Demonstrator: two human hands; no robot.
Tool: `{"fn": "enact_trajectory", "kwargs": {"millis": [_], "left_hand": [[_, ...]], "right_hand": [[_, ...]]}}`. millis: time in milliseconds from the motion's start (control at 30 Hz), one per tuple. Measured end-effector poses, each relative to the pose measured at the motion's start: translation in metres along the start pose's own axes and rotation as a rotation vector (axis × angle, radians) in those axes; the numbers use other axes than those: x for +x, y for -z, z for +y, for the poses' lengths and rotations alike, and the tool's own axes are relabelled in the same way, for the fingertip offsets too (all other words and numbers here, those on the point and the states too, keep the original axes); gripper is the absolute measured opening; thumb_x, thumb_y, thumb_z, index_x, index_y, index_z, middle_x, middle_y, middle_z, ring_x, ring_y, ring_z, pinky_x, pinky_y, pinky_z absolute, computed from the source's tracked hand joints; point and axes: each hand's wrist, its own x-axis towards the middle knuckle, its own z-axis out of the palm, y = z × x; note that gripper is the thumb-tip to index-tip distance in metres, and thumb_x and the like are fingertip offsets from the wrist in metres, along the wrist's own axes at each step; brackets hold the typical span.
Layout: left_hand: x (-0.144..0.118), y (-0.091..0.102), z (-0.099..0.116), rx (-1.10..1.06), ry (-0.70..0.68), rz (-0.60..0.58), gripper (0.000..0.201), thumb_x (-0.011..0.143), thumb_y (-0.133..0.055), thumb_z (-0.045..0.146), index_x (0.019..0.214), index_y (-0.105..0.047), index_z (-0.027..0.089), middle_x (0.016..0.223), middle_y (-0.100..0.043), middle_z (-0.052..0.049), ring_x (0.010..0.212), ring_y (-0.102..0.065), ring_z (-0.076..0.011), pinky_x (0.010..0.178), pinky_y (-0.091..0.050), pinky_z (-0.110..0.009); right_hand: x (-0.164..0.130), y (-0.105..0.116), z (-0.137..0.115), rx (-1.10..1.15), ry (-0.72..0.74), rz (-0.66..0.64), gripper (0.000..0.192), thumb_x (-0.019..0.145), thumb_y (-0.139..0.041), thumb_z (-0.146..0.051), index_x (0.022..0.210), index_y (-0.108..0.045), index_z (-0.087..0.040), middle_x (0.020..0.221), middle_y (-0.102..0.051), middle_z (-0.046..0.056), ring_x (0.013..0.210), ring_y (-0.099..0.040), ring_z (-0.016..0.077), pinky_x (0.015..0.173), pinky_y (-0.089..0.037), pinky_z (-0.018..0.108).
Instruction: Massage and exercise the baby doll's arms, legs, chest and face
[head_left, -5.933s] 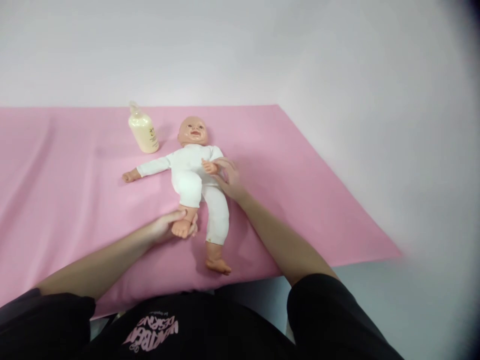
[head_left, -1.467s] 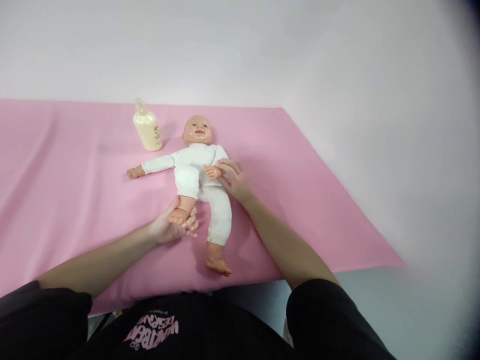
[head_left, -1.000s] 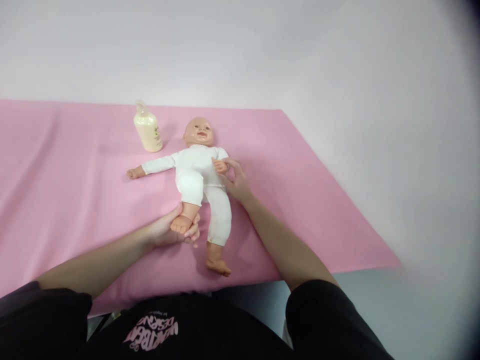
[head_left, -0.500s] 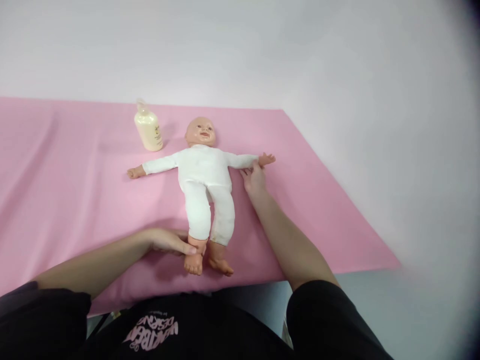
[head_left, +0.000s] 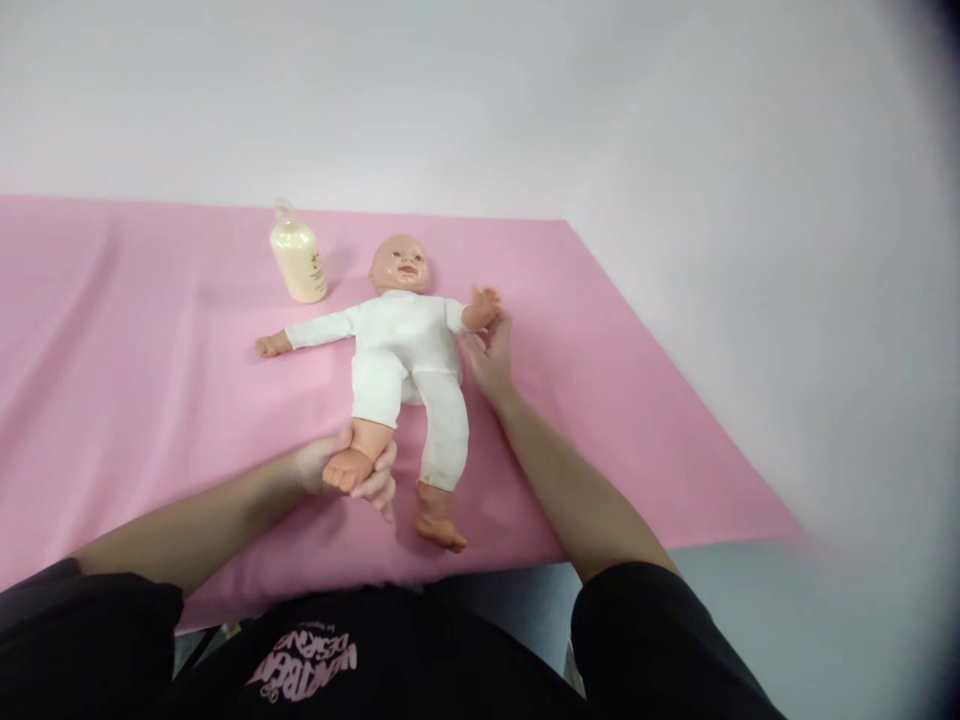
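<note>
A baby doll (head_left: 409, 330) with a white cloth body lies face up, its head toward the far edge. My left hand (head_left: 381, 478) is wrapped under the doll's raised lower leg at the ankle, so that this leg is bent and the foot points toward me. My right hand (head_left: 493, 362) grips the doll's other arm near the wrist, with that arm lifted and its small hand turned up. The doll's remaining arm stretches out flat to the left, and its other leg rests straight on the cloth.
A pump bottle (head_left: 300, 262) of pale yellow liquid stands left of the doll's head. Pink cloth (head_left: 150, 400) with folds at the left covers the table. Behind it and to the right is a white wall (head_left: 712, 250).
My left hand has lifted the doll's leg and swung its foot up and left. My right hand has drawn the doll's arm inward, toward its body.
</note>
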Motion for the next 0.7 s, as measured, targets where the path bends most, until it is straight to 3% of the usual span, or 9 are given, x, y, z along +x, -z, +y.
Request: {"fn": "enact_trajectory", "kwargs": {"millis": [133,267,400,533,700], "left_hand": [[0.0028,0.0003,-0.0014,-0.096,-0.119,0.217,0.054,0.084,-0.067,0.074,0.087,-0.059,0.02,0.056,-0.05,0.001,0.068,-0.055,-0.0219,0.083,-0.053,-0.042],[0.0068,0.0013,-0.0019,-0.125,-0.149,0.373,0.053,0.092,-0.06,0.071,0.089,-0.061,0.018,0.061,-0.05,0.0,0.069,-0.053,-0.021,0.082,-0.052,-0.04],[0.0086,0.0023,-0.0022,-0.127,-0.164,0.371,0.053,0.089,-0.064,0.071,0.089,-0.06,0.018,0.06,-0.047,0.002,0.068,-0.051,-0.0204,0.08,-0.051,-0.039],[0.0074,0.0014,-0.0016,-0.126,-0.155,0.337,0.054,0.089,-0.065,0.071,0.092,-0.06,0.018,0.063,-0.049,0.002,0.07,-0.052,-0.0194,0.08,-0.05,-0.037],[0.0029,0.001,-0.0019,-0.054,-0.092,0.188,0.054,0.088,-0.069,0.069,0.097,-0.059,0.017,0.07,-0.057,-0.001,0.077,-0.058,-0.0219,0.083,-0.051,-0.04]], "right_hand": [[-0.0065,-0.0005,-0.0032,-0.245,0.186,-0.216,0.052,0.094,-0.063,-0.062,0.132,-0.059,-0.026,0.133,-0.066,0.013,0.13,-0.061,0.0302,0.118,-0.047,0.056],[-0.0061,-0.0017,-0.0071,-0.382,0.338,-0.304,0.039,0.1,-0.056,-0.056,0.127,-0.065,-0.029,0.131,-0.068,0.011,0.127,-0.063,0.0298,0.117,-0.048,0.056],[-0.0043,-0.0032,-0.0092,-0.448,0.37,-0.364,0.035,0.104,-0.051,-0.05,0.126,-0.067,-0.029,0.132,-0.068,0.011,0.13,-0.062,0.0291,0.117,-0.048,0.055],[-0.0048,-0.0032,-0.0085,-0.426,0.389,-0.334,0.034,0.103,-0.053,-0.051,0.125,-0.067,-0.028,0.131,-0.068,0.011,0.127,-0.063,0.0292,0.116,-0.049,0.055],[-0.0072,-0.0025,-0.007,-0.253,0.24,-0.23,0.046,0.098,-0.061,-0.057,0.132,-0.06,-0.027,0.133,-0.066,0.011,0.131,-0.061,0.0294,0.119,-0.046,0.056]]}}
